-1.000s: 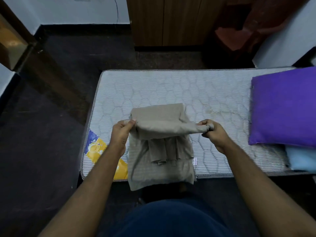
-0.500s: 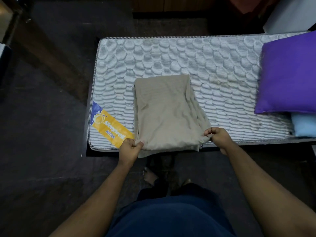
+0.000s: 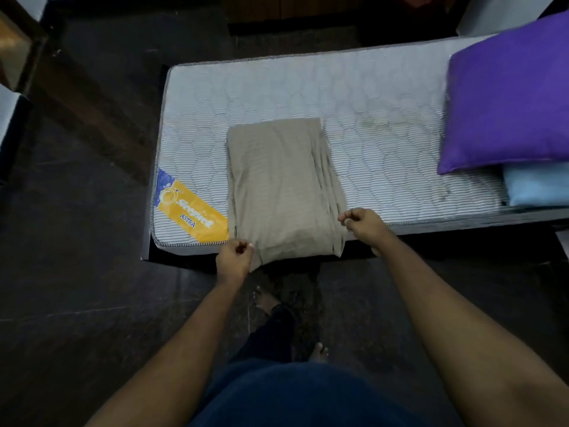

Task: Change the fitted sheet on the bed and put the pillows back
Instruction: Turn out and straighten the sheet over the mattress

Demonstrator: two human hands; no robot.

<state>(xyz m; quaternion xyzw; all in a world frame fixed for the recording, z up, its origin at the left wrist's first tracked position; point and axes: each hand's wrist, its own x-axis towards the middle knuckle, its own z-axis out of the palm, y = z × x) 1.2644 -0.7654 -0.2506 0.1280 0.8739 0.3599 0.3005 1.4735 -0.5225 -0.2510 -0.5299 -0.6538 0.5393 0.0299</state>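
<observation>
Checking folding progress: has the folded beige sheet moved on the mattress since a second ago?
Yes. The folded beige sheet was unfolded toward the mattress near edge.

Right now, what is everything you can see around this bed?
mattress: one, white quilted, bare, with a yellow and blue label at its near left corner
folded sheet: one, beige, mid-mattress, near end overhanging the edge
purple pillow: one, right end, lying on the blue one
blue pillow: one, light blue, under the purple
floor: dark
left hand: curled, at the sheet's near left corner
right hand: curled, at its near right corner
</observation>
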